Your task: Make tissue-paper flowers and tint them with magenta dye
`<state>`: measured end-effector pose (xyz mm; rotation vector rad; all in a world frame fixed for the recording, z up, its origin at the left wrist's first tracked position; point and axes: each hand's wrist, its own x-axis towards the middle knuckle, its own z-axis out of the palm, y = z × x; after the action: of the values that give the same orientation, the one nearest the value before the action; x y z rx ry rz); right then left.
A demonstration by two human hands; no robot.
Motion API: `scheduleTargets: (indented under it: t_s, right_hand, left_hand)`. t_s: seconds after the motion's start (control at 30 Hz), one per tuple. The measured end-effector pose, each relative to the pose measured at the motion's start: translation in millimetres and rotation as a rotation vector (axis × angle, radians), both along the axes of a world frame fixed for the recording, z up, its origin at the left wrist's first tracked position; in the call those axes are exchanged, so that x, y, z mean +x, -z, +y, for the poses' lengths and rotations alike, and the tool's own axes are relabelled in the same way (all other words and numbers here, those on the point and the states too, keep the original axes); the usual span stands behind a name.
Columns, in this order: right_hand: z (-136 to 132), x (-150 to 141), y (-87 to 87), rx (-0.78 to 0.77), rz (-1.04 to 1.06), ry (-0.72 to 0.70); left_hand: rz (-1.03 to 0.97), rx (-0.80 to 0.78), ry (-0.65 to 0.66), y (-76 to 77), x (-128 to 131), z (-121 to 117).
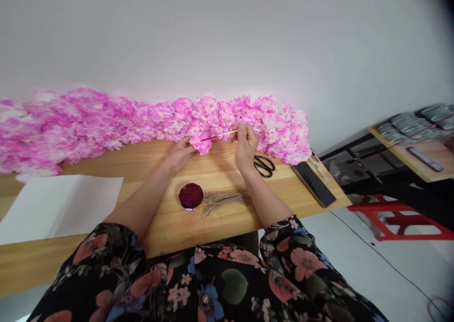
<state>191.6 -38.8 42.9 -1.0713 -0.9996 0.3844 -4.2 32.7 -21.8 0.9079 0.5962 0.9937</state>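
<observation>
While our left grip (180, 153) pinches the pink flower (201, 145) over the surface (220, 173), our right grip (245, 144) closes around the thin stick (223, 134), red end at the petals; if we press too hard, they may tear.

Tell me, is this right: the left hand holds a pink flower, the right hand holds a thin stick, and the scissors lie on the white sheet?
Not quite: the head view shows the scissors lying on the wooden table, not on the white sheet. The left hand does hold the pink flower, and the right hand the thin stick.
</observation>
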Motion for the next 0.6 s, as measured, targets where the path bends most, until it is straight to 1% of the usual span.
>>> scheduleTargets:
  t_s: [0.2, 0.37, 0.47, 0.6]
  right_hand:
    - [-1.6, -0.2, -0.4, -0.018, -0.025, 0.006]
    - [-0.8, 3.8, -3.3, 0.027, 0.023, 0.039]
    - [0.0, 4.5, -3.7, 0.030, 0.047, 0.036]
    - [0.0, 3.6, -2.6, 0.019, 0.021, 0.028]
  left_hand:
    - [0.012, 0.013, 0.011, -1.6, -0.1, -0.8]
    - [0.008, 0.029, 0.012, -2.2, 0.5, -1.2]
    - [0.006, 0.014, 0.004, -0.9, 0.4, -0.5]
    - [0.004, -0.002, -0.005, 0.7, -0.3, 0.5]
